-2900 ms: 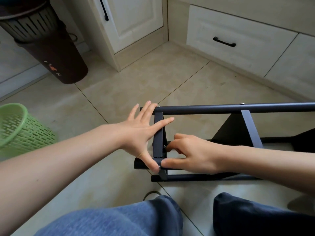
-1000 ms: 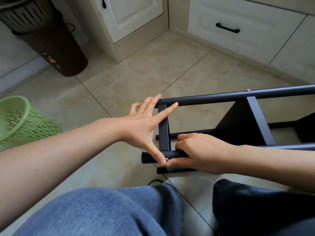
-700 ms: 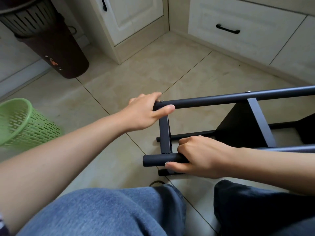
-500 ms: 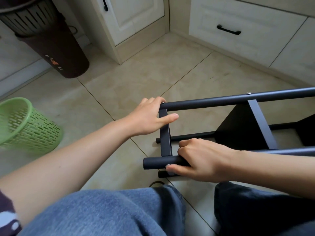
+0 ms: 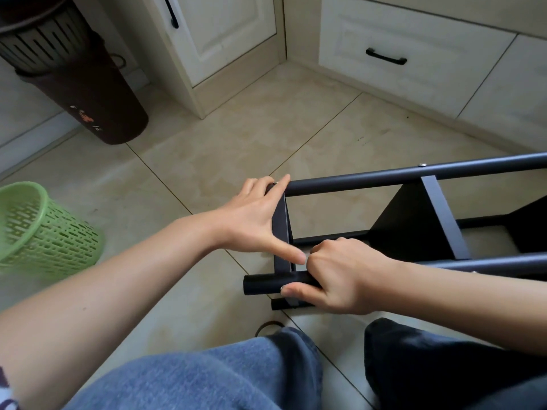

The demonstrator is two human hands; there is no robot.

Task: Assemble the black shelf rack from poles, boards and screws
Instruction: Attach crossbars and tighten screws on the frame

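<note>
Her left hand (image 5: 251, 220) has let go of the upper pole, spread flat against the black metal shelf rack (image 5: 414, 232) lying sideways on the tiled floor (image 5: 207, 143); right hand (image 5: 334, 276) stays clenched around the lower pole (image 5: 266, 284).

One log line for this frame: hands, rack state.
left hand: fingers straight, spread against end crossbar | right hand: grips near pole | black rack: on its side on floor

Rack (image 5: 414, 235) — right end off-frame
</note>
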